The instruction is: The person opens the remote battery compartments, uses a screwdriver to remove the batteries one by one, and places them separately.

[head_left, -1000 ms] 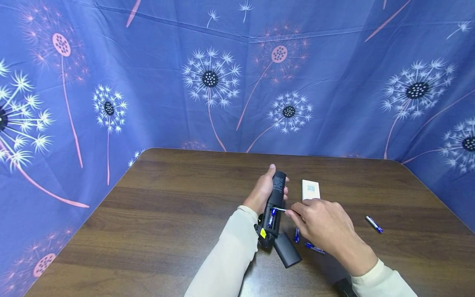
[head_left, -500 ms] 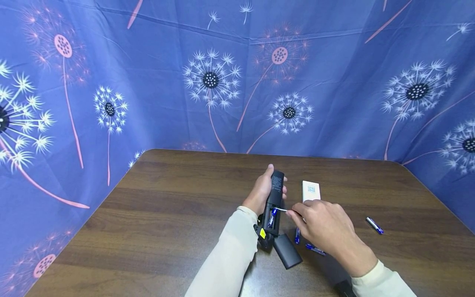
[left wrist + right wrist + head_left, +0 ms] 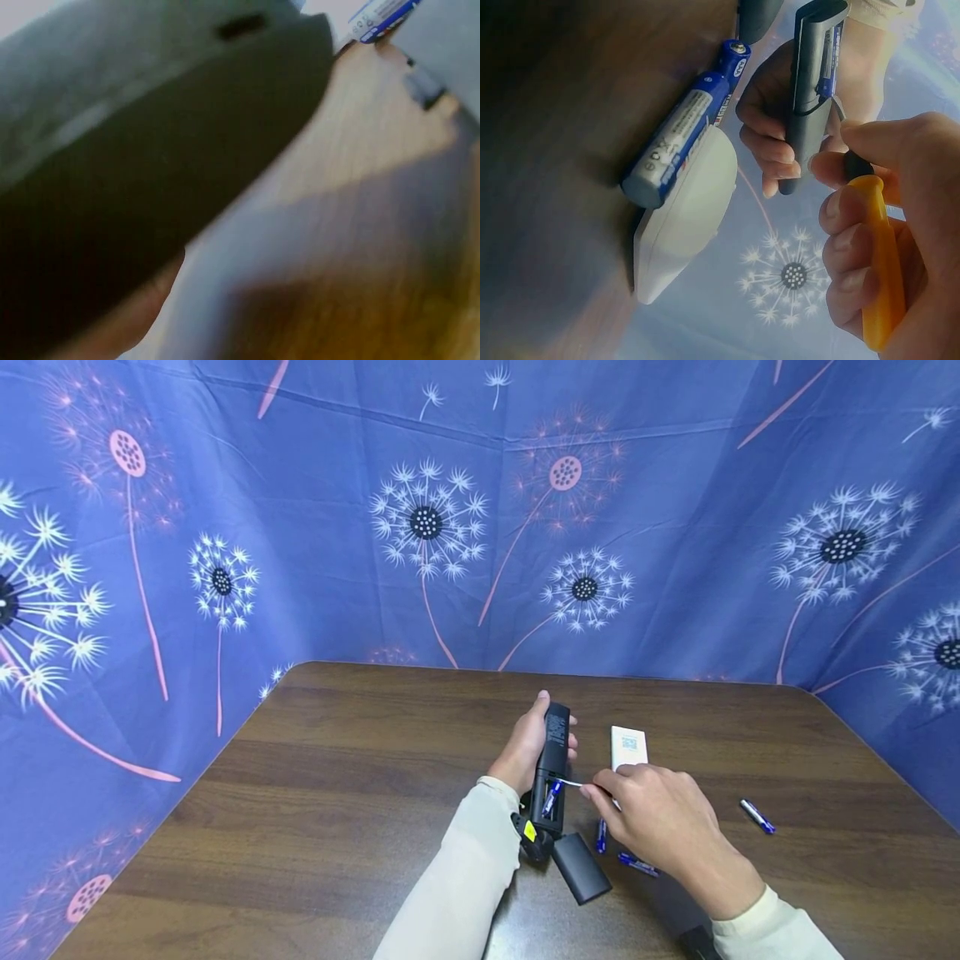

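Note:
My left hand [image 3: 525,747] grips a black remote control [image 3: 556,735], back side up, with its battery bay exposed. One blue-and-white battery [image 3: 552,797] lies slanted in the bay. Between the fingers of my right hand [image 3: 663,818] is a screwdriver with a yellow handle [image 3: 883,270]; in the right wrist view the fingers curl round it. The thin shaft [image 3: 572,784] reaches to the battery's upper end at the bay's edge. The black battery cover [image 3: 581,868] rests on the table below the remote. In the left wrist view the dark remote body [image 3: 172,150] fills much of the picture, blurred.
On the wooden table [image 3: 337,793], two batteries lie near my right hand, one a blue battery [image 3: 638,864]. Another battery [image 3: 757,816] is farther right. A white flat-sided object [image 3: 628,746] with a printed code sits behind my right hand. A blue dandelion-print cloth [image 3: 315,527] hangs behind.
The remote has shifted slightly left in my left hand's grip. The battery in the bay slants a little more, its upper end leaning right. The right hand has barely moved.

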Demonstrator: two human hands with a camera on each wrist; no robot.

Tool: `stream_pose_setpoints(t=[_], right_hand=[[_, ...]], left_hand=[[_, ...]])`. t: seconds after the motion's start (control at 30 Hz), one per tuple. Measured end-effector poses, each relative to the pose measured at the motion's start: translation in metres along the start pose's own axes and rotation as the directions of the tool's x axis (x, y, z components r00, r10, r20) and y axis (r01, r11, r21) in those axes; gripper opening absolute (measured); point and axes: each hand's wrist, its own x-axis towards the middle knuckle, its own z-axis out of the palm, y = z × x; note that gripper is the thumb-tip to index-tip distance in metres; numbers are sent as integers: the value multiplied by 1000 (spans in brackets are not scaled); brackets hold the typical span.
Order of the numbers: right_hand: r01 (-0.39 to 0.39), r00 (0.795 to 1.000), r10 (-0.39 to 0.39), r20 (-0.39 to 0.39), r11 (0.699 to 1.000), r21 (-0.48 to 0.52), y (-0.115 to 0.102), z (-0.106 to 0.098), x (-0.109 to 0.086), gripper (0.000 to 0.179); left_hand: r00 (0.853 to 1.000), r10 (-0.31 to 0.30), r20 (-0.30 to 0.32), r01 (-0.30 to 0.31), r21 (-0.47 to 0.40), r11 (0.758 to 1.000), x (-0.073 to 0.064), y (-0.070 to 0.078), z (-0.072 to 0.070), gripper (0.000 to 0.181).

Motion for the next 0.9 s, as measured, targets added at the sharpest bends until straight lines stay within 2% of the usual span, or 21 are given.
stream_pose_setpoints(t=[0.5,0.9], right_hand=[[-45,999,45,31,999,-5,0,1,-3,18],[-53,998,54,37,998,-15,1,-2,0,19]], left_hand=[[1000,17,-17,-17,10,1000,1,-4,-6,73],[999,39,-22,-38,27,999,1,-1,-6,77]])
